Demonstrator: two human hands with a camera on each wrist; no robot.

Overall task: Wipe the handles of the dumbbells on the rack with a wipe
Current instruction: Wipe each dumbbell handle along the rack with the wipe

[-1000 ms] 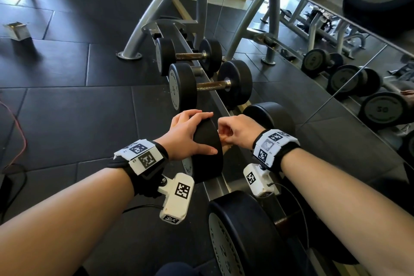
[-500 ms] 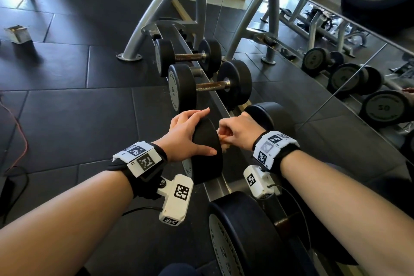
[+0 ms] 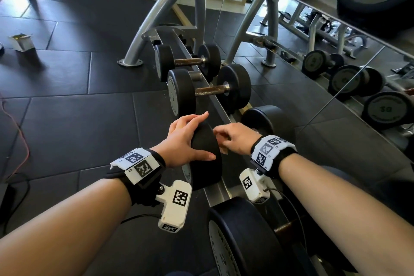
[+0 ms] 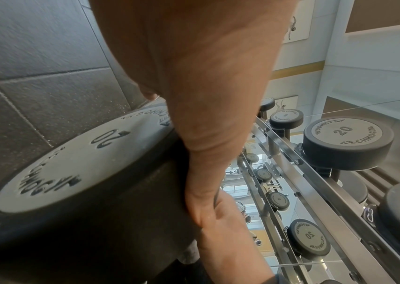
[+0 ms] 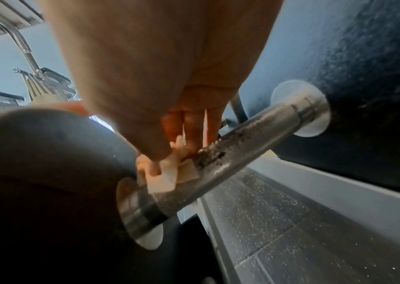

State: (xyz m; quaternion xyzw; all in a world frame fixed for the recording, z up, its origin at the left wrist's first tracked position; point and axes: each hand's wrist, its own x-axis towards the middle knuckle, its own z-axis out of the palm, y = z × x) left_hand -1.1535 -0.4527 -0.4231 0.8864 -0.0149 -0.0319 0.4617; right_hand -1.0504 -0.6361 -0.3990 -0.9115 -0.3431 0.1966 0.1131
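A black 20 dumbbell (image 3: 207, 154) lies across the low rack (image 3: 216, 192) in front of me. My left hand (image 3: 188, 139) rests flat over its near head (image 4: 77, 163), fingers spread, thumb along the rim. My right hand (image 3: 233, 138) reaches down between the two heads and pinches a small pale wipe (image 5: 167, 173) against the worn metal handle (image 5: 218, 159), close to the near head. The handle itself is hidden in the head view. Two smaller dumbbells (image 3: 208, 92) (image 3: 188, 61) lie farther along the rack.
A larger dumbbell (image 3: 242, 237) lies on the rack just below my wrists. A mirror (image 3: 336, 63) runs along the right behind the rack, showing reflected dumbbells. Grey frame legs (image 3: 154, 15) rise beyond. Dark rubber floor tiles (image 3: 67, 119) spread left, with a small box (image 3: 22, 41).
My right hand has shifted slightly along the handle near the front head. The left hand's fingers have lifted and spread a little on the head.
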